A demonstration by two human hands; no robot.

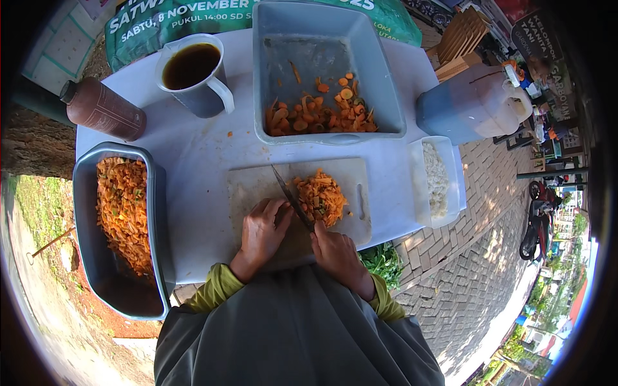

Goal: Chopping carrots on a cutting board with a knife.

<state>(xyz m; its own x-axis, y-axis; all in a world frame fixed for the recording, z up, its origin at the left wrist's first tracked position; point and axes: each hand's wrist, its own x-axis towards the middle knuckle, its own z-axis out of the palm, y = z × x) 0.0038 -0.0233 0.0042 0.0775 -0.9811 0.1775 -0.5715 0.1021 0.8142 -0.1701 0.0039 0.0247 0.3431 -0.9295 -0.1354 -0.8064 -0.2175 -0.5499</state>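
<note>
My right hand (338,251) grips the handle of a kitchen knife (291,194). Its dark blade slants up and left over a white plastic cutting board (251,183). Right of the blade lies a heap of chopped carrot (321,195) with a few green bits. My left hand (263,231) is at the left side of the blade, fingers bent and fingertips close to it; whether they touch it or hold anything is unclear. Beyond the board, a grey plastic tub (333,139) holds carrot slices and peelings (309,116).
A grey tub (161,193) of chopped carrot stands at left. Around the table (198,178) are a brown bottle (108,108), a jug (205,96) of dark liquid, a plastic jerrycan (463,111) and a clear container (454,193) of white grains. Leafy greens (384,263) lie below the right edge.
</note>
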